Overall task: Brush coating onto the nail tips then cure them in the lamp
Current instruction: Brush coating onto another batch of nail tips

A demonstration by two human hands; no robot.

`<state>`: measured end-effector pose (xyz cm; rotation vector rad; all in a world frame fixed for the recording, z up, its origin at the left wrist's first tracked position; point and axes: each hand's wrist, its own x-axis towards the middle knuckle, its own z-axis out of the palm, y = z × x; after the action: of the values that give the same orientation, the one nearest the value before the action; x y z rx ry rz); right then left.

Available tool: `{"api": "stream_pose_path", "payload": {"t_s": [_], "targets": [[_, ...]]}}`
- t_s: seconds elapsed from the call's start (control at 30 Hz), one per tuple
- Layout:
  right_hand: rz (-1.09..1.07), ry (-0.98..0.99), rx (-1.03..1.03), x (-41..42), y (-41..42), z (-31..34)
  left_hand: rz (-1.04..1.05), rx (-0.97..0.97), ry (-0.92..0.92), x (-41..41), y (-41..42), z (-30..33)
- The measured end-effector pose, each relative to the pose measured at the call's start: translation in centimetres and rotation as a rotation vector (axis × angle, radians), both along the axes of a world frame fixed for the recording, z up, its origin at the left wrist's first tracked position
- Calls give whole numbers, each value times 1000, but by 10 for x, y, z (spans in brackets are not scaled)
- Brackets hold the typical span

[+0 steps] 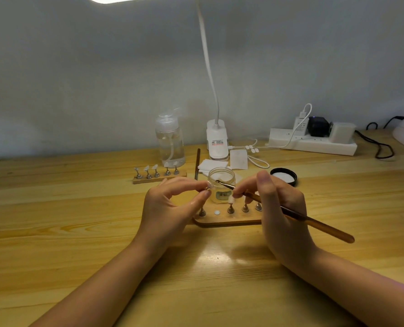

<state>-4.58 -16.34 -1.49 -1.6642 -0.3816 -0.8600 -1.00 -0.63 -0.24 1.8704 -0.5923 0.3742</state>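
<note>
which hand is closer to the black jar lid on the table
The right hand. It holds the brush just in front of the black lid, which lies right behind its raised fingertip. The left hand is farther off, beyond the jar.

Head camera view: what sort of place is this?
Probably a home nail-art desk. Wooden stands hold nail tips on pegs, the right hand holds a brush by an open jar, and a desk lamp lights the table.
</note>
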Motion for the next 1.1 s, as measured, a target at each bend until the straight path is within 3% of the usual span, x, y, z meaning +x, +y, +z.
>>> {"api": "stream_pose_path", "payload": {"t_s": [0.43, 0.67, 0.83, 1.1], "targets": [[-41, 8, -145, 2, 2, 2, -11, 26, -55, 4, 0, -3], [-3, 14, -30, 0, -1, 1, -22, 25, -42, 4, 3, -5], [-51, -5, -129, 2, 1, 0, -16, 23, -40, 5, 0, -4], [8, 11, -11, -1, -2, 0, -25, 20, -29, 4, 1, -3]]}}
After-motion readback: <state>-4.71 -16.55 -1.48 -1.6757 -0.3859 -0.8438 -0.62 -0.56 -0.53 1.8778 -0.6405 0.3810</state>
